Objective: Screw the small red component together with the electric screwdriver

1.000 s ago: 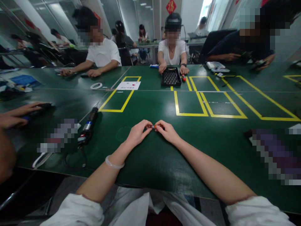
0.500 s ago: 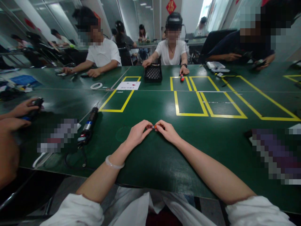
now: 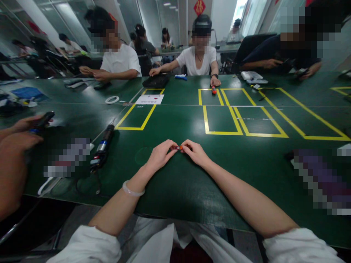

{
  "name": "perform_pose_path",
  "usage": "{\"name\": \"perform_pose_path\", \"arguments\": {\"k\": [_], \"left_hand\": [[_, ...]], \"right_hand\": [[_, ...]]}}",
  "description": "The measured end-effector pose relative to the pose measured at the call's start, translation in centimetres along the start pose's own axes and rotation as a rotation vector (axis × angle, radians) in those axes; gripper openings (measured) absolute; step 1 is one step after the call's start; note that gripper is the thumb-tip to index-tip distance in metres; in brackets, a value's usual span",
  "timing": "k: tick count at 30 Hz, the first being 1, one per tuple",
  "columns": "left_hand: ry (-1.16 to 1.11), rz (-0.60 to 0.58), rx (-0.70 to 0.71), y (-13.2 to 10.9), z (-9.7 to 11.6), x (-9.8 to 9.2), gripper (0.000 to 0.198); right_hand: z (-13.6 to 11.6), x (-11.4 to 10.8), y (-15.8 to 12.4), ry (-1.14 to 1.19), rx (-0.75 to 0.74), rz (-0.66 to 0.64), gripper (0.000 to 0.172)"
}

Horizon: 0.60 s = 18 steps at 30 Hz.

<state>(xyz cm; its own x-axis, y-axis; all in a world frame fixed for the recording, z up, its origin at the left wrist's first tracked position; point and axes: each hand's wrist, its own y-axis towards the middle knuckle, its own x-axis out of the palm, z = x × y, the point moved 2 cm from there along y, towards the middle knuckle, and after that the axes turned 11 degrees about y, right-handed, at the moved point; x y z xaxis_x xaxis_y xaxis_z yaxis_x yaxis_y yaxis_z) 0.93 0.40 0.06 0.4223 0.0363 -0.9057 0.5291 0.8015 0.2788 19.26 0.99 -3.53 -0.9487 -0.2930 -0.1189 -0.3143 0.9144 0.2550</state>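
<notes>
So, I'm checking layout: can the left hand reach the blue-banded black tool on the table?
Probably yes: the black tool lies left of the left hand, with only green tabletop showing between them. But that hand appears to grip a small part, so it would likely need to let go first.

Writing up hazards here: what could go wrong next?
1. The small part, pinched between left hand and right hand, might slip and drop.
2. The hands cover much of it, so a flaw could go unnoticed.
3. The black tool has a loose cable near the edge of the table; the left forearm might snag it.
</notes>
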Motion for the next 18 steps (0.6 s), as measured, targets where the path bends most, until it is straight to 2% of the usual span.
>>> {"name": "perform_pose_path", "arguments": {"k": [7,14,18], "left_hand": [[0.013,0.016,-0.025,0.01,0.12,-0.12,0.018],[0.075,0.019,-0.036,-0.06,0.02,0.01,0.017],[0.101,0.016,-0.03,-0.09,0.04,0.0,0.017]], "right_hand": [[0.08,0.14,0.05,0.012,0.005,-0.003,0.013],[0.27,0.43,-0.08,0.028,-0.055,-0.033,0.027],[0.29,0.46,-0.05,-0.015,-0.07,-0.039,0.022]]}}
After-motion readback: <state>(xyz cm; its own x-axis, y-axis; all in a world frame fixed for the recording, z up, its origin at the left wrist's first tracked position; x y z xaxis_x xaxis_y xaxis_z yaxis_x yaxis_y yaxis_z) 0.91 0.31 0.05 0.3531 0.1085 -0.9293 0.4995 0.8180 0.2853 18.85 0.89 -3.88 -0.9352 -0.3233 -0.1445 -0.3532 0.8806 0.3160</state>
